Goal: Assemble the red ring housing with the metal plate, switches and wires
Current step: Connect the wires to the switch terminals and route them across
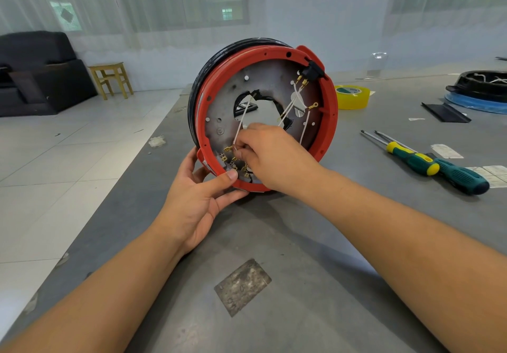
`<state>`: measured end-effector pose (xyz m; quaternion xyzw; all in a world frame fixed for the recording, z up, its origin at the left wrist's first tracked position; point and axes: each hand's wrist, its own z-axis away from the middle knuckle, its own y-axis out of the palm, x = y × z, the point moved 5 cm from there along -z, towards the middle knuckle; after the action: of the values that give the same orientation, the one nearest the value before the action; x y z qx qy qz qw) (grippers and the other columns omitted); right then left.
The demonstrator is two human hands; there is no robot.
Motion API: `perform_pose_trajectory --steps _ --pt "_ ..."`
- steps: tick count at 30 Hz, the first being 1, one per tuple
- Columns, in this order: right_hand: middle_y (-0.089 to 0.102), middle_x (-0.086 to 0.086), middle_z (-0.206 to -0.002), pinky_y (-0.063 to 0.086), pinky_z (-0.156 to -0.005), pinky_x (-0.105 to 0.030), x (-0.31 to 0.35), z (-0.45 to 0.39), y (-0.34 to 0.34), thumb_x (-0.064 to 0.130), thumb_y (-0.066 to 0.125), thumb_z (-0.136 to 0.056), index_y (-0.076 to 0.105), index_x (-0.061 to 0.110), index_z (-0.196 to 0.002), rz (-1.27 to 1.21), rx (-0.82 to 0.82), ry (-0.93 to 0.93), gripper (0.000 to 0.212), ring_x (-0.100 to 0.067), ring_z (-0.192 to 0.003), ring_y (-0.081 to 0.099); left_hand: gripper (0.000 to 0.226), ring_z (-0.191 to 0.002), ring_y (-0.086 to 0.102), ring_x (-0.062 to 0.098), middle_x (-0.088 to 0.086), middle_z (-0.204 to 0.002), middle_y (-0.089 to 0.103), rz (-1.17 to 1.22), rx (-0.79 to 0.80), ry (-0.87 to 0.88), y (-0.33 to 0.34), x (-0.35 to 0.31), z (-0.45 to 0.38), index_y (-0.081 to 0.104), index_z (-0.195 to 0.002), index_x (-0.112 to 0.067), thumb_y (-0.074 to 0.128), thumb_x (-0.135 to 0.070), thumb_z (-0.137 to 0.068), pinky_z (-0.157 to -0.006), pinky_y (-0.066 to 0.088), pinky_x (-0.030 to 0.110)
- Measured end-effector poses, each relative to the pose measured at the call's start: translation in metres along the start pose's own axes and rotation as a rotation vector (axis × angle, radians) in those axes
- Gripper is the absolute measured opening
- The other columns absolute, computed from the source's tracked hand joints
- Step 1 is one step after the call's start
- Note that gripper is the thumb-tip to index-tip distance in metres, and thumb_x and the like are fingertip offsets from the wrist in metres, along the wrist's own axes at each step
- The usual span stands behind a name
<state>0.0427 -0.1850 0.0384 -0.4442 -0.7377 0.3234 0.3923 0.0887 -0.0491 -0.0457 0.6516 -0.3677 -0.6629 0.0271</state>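
Red ring housing [330,111] stands on edge on the desk [274,243], steadied by the left hand [197,201] gripping its lower rim. Right hand [263,152] fingers pinch a white wire [241,125] near the brass terminals [229,158]; tugging could tip the housing or bend a terminal.

Our left hand [201,196] grips the red ring housing's [330,111] lower rim, propping it on edge; just above, our right hand [270,152] pinches a white wire [241,125] by the brass terminals [227,149].

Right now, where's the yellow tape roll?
In the head view, the yellow tape roll lies on the grey table, right of the red ring housing, beyond the screwdrivers.
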Motion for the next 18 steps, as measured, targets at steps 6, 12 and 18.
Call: perform_pose_trajectory --steps 6,12,18 --pt "0.057 -0.006 -0.098 0.05 -0.079 -0.046 0.0022 -0.0012 0.0009 0.016 0.053 -0.102 0.065 0.008 -0.096 0.049 0.026 0.0 0.015 -0.028 -0.088 0.058 0.081 -0.115 0.072 0.044 0.014 -0.125 0.068 -0.002 -0.001 0.004 0.0009 -0.0003 0.0009 0.055 -0.146 -0.019 0.079 0.008 -0.073 -0.082 0.064 0.056" --pt "0.058 -0.005 -0.097 0.051 -0.077 -0.045 0.0019 -0.0011 0.0023 0.019 0.054 -0.102 0.067 0.009 -0.095 0.051 0.008 0.01 0.018 -0.026 -0.087 0.059 0.084 -0.116 0.071 0.044 0.018 -0.134 0.064 -0.009 0.0 0.006 0.0001 0.0 0.0008 0.053 -0.147 -0.019 0.079 0.008 -0.073 -0.083 0.063 0.057" --pt "0.053 0.008 -0.087 0.054 -0.074 -0.042 -0.006 0.0005 0.0004 0.031 0.062 -0.096 0.072 0.021 -0.094 0.012 -0.085 0.091 0.014 -0.021 -0.084 0.06 0.091 -0.109 0.075 0.038 0.022 -0.135 0.065 -0.133 -0.044 0.022 -0.0017 -0.0025 0.0009 0.05 -0.145 -0.024 0.089 -0.003 -0.066 -0.081 0.065 0.047"
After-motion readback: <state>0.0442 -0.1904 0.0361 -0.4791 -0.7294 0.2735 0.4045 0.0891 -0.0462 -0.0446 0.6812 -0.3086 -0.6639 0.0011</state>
